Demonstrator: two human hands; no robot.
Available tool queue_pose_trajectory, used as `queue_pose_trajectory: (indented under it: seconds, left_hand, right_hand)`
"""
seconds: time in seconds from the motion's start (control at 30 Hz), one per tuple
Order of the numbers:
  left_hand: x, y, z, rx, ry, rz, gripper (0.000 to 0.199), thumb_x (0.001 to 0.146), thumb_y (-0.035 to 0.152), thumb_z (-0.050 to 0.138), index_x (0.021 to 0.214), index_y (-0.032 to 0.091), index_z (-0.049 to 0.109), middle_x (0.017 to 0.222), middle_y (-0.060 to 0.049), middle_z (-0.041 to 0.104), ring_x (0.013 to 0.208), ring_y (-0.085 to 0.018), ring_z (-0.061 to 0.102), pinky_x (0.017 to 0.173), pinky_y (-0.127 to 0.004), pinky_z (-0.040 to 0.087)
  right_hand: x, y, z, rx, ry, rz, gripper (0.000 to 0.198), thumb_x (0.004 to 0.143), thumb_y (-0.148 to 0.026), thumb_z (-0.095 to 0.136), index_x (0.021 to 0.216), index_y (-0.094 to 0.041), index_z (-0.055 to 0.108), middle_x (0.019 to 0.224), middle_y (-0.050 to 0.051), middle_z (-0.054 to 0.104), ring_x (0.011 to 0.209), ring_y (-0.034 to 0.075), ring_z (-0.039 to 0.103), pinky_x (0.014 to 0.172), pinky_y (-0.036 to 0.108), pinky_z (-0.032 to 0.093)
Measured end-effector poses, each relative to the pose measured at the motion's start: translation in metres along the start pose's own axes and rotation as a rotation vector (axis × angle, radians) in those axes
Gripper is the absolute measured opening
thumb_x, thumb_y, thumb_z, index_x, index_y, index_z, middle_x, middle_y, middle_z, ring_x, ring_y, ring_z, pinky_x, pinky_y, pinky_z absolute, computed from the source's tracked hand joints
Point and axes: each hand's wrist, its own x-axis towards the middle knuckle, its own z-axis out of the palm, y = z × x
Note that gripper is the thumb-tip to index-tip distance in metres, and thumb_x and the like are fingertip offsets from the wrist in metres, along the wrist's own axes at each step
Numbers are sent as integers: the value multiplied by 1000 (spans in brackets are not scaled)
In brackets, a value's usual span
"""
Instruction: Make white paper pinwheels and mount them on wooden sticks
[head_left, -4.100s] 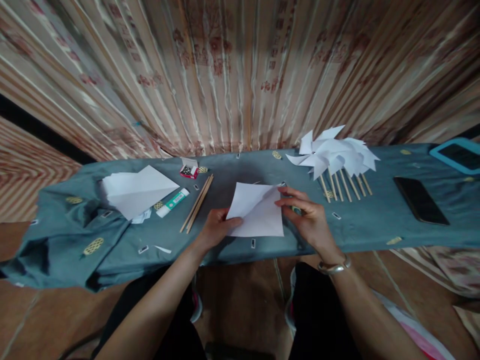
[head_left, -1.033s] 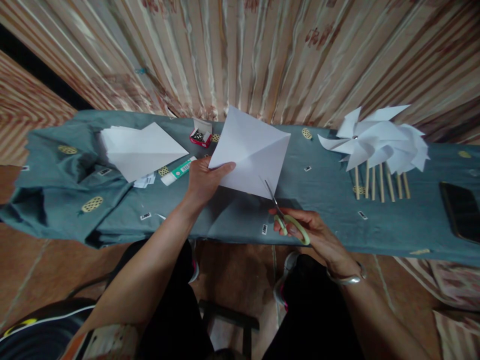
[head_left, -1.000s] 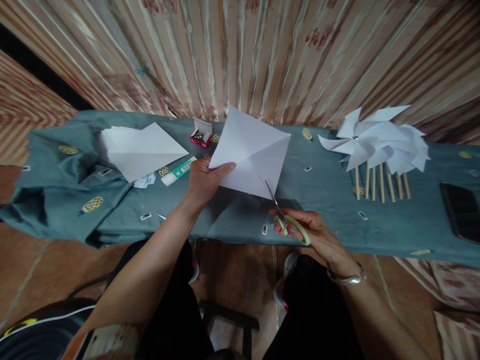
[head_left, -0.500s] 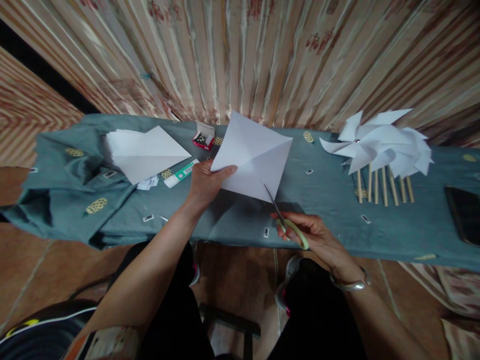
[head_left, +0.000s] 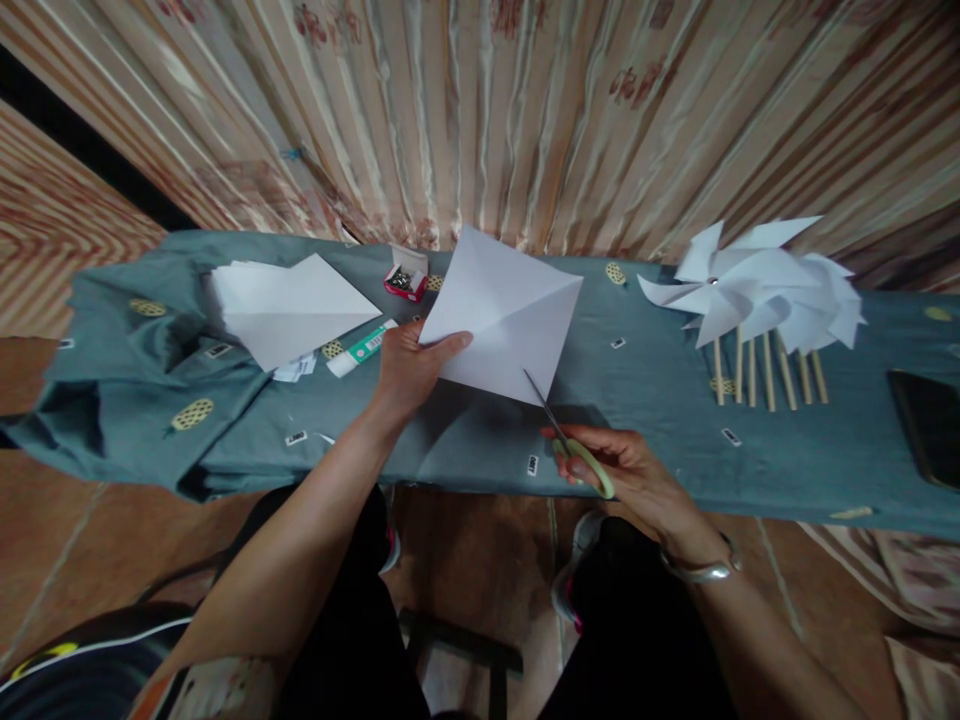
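Note:
My left hand (head_left: pixel 420 365) pinches a square white sheet of paper (head_left: pixel 502 305) at its left corner, thumb on top. Faint diagonal creases run across the sheet, which is held up over the cloth. My right hand (head_left: pixel 611 460) is closed round the yellow-green handles of a pair of scissors (head_left: pixel 592 468). Their blades lie at the sheet's near right corner, pointing in along the crease toward the middle. The blades look nearly closed on the paper; whether a slit runs there I cannot make out.
A blue-green cloth (head_left: pixel 660 430) covers the narrow table. On its left are stacked paper sheets (head_left: pixel 292 305), a glue stick (head_left: pixel 362 348) and a small red box of metal pins (head_left: pixel 406 275). Paper pinwheels (head_left: pixel 780 290) on sticks lie right, beside a dark phone (head_left: pixel 926 425). A curtain (head_left: pixel 495 130) hangs behind.
Almost nothing differs. The scissors have shifted very slightly to the left at the paper's corner, while my left hand keeps its hold on the sheet.

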Motion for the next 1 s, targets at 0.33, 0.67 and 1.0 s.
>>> queue_pose_trajectory:
  seconds: [0.33,0.67,1.0]
  left_hand:
    - [0,1,0,1,3,-4,20,64,29,80,79,16,77,74,-2,74,67,-18,65,64,-30,53]
    - [-1,-1,1,1,-5,-21,19,63,30,80,75,16,76,69,-1,71,63,-18,64,60,-29,52]
    - [-8,1,12,-66,-53,-76,22,58,27,81,76,15,76,72,-1,73,66,-18,65,62,-29,53]
  right_hand:
    - [3,7,0,33,10,6,45,62,-44,87,101,-24,79,68,-2,62,59,7,47,54,20,39]
    - [3,7,2,47,12,-24,46,62,-47,86,100,-22,78,67,-2,61,58,7,47,53,20,40]
    - [3,5,2,9,1,-66,44,66,-49,83,98,-21,78,69,0,62,63,11,48,55,23,41]
